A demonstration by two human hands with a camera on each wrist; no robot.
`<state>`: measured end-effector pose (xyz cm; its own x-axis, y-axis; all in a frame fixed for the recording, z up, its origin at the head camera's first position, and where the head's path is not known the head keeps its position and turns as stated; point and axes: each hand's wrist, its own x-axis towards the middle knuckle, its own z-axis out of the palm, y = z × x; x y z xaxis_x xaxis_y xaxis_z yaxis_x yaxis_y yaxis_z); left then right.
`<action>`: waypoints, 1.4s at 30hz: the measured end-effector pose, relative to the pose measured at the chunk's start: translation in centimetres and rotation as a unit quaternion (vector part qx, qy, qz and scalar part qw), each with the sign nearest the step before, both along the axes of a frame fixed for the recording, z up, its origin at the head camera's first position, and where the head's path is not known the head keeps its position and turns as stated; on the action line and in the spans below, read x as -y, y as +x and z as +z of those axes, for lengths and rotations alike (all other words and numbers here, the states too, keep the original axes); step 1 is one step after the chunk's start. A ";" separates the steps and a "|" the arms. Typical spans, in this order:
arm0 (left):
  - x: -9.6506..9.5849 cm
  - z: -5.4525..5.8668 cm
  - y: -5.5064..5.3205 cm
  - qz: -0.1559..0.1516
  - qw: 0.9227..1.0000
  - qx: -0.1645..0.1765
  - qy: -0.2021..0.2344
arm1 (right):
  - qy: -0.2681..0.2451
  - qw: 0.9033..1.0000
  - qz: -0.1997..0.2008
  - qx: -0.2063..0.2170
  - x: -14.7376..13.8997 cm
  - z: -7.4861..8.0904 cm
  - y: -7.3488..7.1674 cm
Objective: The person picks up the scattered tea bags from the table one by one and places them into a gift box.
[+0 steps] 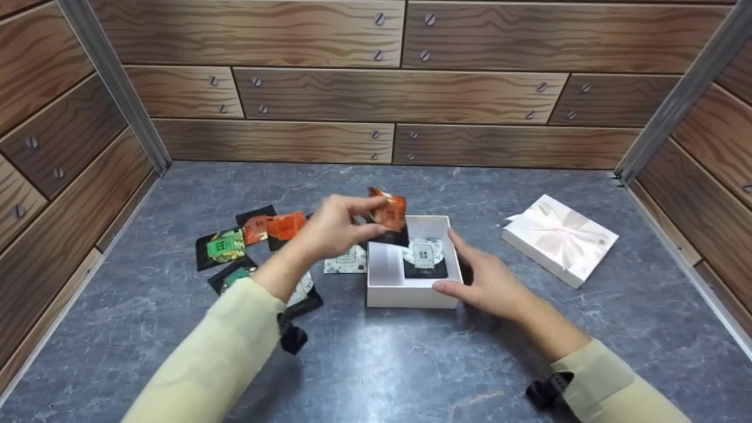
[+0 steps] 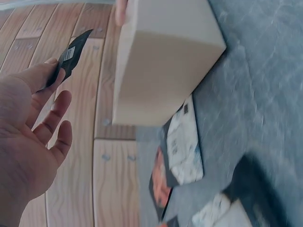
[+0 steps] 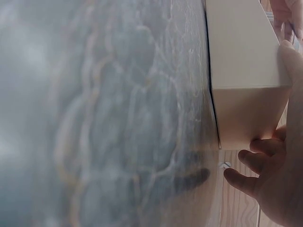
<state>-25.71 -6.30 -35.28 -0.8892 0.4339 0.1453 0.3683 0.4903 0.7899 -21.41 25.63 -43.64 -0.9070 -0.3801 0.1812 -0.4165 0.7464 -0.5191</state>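
Observation:
My left hand (image 1: pixel 341 226) pinches an orange and black sachet (image 1: pixel 390 214) between thumb and fingers, above the left rim of an open white box (image 1: pixel 411 296). From the left wrist view, the dark back of the sachet (image 2: pixel 71 54) shows a small white label, and the other fingers hang loosely curled. Inside the box, at its right, lies a white and black sachet (image 1: pixel 424 257). My right hand (image 1: pixel 490 279) holds the box at its right side, the thumb at the front right corner. In the right wrist view, fingers (image 3: pixel 255 163) touch the box's side wall.
Left of the box lie several loose sachets: green (image 1: pixel 223 247), orange (image 1: pixel 286 225), teal (image 1: pixel 235 276) and white (image 1: pixel 346 261). A white lid with a ribbon bow (image 1: pixel 561 235) rests at the right. Wood-patterned panels (image 1: pixel 399 94) enclose the grey marbled tabletop (image 1: pixel 376 364).

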 end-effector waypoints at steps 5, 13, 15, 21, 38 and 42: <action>-2.3 -1.2 -0.5 -0.032 0.998 -0.030 -0.055 | -0.001 1.000 -0.004 0.006 0.0 0.1 0.0; -5.1 -2.5 -1.1 -0.072 0.993 -0.048 -0.086 | 0.000 1.000 -0.008 0.020 0.0 0.1 0.0; -5.8 -2.7 -1.2 -0.086 0.989 -0.061 -0.102 | -0.001 1.000 -0.006 0.017 -0.1 0.1 0.0; -7.6 -3.3 -1.4 -0.095 0.987 -0.061 -0.114 | -0.004 1.000 -0.003 0.011 -0.2 0.2 0.0; -8.8 -4.0 -2.0 -0.113 0.989 0.028 -0.095 | -0.008 1.000 0.003 0.007 -0.1 0.1 0.0; -9.0 -4.0 -2.1 -0.105 0.988 0.037 -0.110 | -0.008 1.000 0.003 0.003 0.0 0.1 0.1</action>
<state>-27.78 2.72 -39.32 -0.7804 0.6243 -0.0351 0.4258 0.5716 0.7014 -21.32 25.66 -43.56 -0.9058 -0.3833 0.1808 -0.4177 0.7357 -0.5332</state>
